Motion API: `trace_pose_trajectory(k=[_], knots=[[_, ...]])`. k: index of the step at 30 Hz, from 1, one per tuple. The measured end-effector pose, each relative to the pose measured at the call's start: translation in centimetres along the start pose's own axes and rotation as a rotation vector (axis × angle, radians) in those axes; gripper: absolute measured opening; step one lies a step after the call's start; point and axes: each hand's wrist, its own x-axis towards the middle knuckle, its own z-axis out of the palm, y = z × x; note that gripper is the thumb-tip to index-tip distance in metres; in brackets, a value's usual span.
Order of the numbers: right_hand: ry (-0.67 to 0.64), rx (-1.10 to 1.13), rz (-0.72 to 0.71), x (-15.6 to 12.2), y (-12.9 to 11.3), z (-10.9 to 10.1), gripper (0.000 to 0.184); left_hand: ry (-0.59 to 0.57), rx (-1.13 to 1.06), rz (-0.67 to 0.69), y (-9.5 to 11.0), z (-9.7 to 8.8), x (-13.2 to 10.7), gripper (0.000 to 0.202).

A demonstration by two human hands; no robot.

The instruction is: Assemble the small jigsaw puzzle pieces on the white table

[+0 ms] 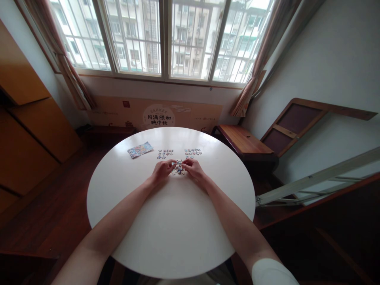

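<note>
A small heap of jigsaw puzzle pieces (179, 169) lies near the middle of the round white table (133, 198). My left hand (162, 171) rests at its left side, fingers pinched on pieces at the heap's top. My right hand (192, 168) sits at the heap's right, fingertips pinched together against the same pieces. Both thumbs and forefingers meet over the heap. Just beyond the hands lie two rows of separated pieces, a left group (165, 153) and a right group (192, 152).
A colourful printed card or packet (140, 149) lies at the table's far left. A wooden bench (243, 142) stands to the right, a leaning wooden frame (297, 122) beyond it. Wooden cabinets (32, 130) line the left wall. A printed cardboard panel (157, 114) leans under the window.
</note>
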Motion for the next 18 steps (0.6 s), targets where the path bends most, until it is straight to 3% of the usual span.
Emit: trace_pose_trajectory(k=[18], knots=[[0.004, 0.018, 0.003, -0.44, -0.98, 0.31, 0.029, -0.058, -0.001, -0.022, 0.61, -0.19, -0.08, 0.038]])
